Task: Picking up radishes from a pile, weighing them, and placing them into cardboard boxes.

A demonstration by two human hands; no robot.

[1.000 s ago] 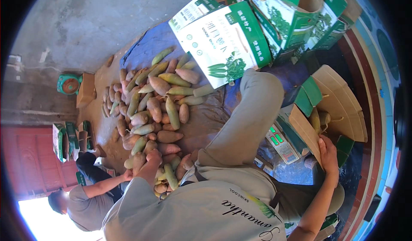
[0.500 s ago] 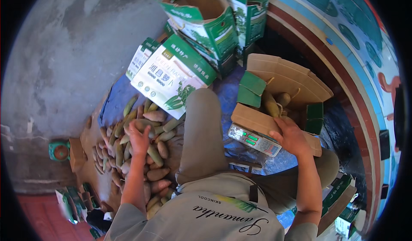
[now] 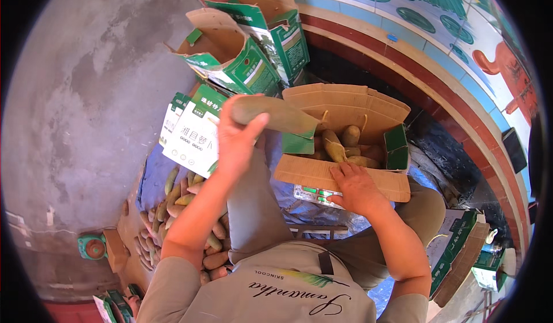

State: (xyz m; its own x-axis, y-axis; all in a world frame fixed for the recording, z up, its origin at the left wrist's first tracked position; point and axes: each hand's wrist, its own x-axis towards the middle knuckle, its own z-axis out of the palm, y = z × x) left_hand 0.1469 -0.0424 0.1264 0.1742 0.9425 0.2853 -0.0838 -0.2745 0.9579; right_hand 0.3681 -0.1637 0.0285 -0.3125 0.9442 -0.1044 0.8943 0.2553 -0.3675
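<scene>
My left hand (image 3: 237, 144) is closed round a long green radish (image 3: 273, 113), raised above my knee just left of an open cardboard box (image 3: 345, 104). Several radishes (image 3: 334, 145) lie inside that box. My right hand (image 3: 358, 189) rests with fingers stretched out on the box's front flap (image 3: 305, 173), holding nothing. Under the flap, a scale (image 3: 317, 193) with lit green displays is partly covered.
A heap of radishes (image 3: 214, 259) lies on the floor at my left, partly hidden by my arm. Green-and-white cartons (image 3: 253, 72) stand at the back, with a flat-faced one (image 3: 193, 139) nearer. A tiled wall (image 3: 397, 46) curves along the right.
My left hand has come up from the heap towards the box with a radish in it. My right hand stays on the front flap. The view has shifted, showing more of the box's inside.
</scene>
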